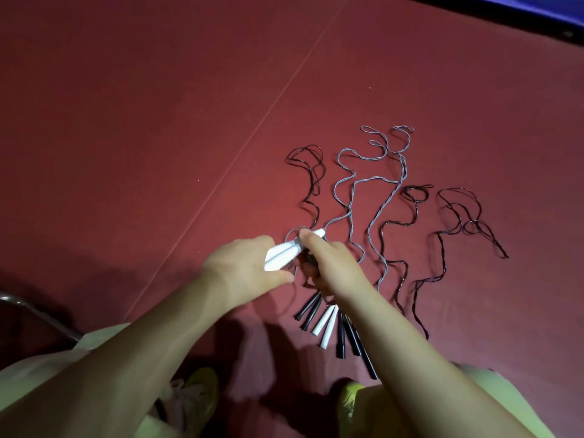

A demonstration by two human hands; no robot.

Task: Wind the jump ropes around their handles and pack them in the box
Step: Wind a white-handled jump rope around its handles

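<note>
Left hand (243,270) grips the white handles (284,252) above the floor (126,121); right hand (328,263) pinches their thin grey rope (347,184): light, limp, tangle-prone, best held by the stiff handles

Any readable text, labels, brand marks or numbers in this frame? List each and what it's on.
None readable.
White handles held in the hands: no print visible.
Handles on the floor, black and white: no marks visible.
Blue strip at top right: no text.
Red floor: plain, only a thin seam line.
</note>
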